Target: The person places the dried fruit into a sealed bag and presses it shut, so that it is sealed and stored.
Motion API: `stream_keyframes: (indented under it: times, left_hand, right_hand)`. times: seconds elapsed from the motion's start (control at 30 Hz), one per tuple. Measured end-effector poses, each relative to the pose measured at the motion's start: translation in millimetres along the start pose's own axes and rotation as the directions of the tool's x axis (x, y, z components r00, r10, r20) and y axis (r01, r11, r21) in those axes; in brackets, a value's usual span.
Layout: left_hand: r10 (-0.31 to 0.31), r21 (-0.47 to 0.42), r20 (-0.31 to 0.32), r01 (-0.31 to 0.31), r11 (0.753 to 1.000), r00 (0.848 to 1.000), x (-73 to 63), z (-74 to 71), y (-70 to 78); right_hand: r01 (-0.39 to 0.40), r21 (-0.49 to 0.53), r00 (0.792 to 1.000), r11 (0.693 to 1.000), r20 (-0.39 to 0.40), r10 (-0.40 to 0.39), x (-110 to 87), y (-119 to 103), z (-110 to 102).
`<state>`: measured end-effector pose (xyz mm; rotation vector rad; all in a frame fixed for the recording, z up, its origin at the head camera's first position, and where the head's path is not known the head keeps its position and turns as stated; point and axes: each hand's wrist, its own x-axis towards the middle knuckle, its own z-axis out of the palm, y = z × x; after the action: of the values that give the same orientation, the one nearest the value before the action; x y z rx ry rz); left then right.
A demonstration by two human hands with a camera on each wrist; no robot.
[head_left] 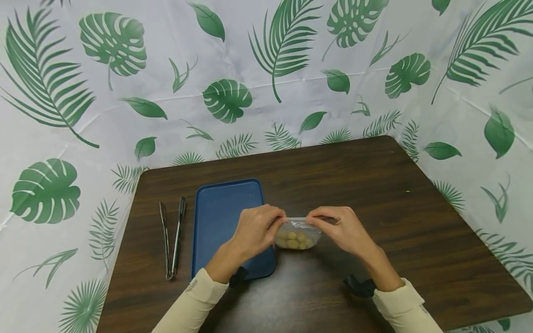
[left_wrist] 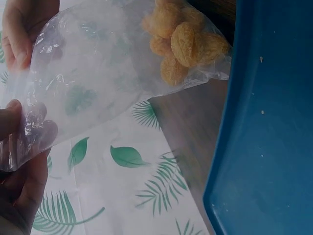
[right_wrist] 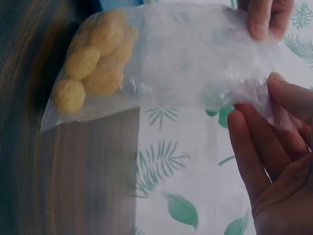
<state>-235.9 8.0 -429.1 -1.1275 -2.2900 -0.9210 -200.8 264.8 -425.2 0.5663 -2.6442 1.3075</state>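
A clear plastic zip bag [head_left: 299, 225] hangs between my two hands, with several round, tan, wrinkled balls [head_left: 293, 241] gathered at its bottom. My left hand [head_left: 258, 227] pinches one end of the bag's top edge between thumb and fingers. At the other end, my right hand [head_left: 342, 227] pinches the same edge. In the left wrist view, the upper part of the bag [left_wrist: 98, 63] holds no balls. The right wrist view shows the balls [right_wrist: 100, 49] clustered in the bottom. Whether the bag's bottom touches the table cannot be told.
A blue tray [head_left: 226, 208] lies left of the bag, partly behind my left forearm; small pale crumbs show on it in the left wrist view. Metal tongs [head_left: 171, 240] lie spread farther left. Everything rests on a dark wood table [head_left: 416, 240], with a leaf-print cloth [head_left: 175, 60] behind it.
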Motion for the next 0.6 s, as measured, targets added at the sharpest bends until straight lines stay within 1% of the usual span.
stream_keyframes:
  times: [0.2, 0.4, 0.6]
  left_hand:
    - [-0.039, -0.017, -0.007, 0.039, 0.999, 0.999, -4.2, -5.1, -2.7]
    - [-0.051, 0.001, -0.014, 0.051, 0.999, 0.999, -6.7, -8.1, -5.4]
    - [-0.05, 0.004, -0.023, 0.05, 0.999, 0.998, -8.4, -12.7, -5.9]
  right_hand:
    - [0.001, -0.02, 1.0, 1.0, -0.01, -0.001, -4.2, 3, -4]
    - [0.008, -0.035, 1.0, 0.999, -0.019, -0.008, -6.4, 4, -6]
    - [0.013, -0.039, 0.999, 0.999, -0.033, -0.015, -8.6, 7, -8]
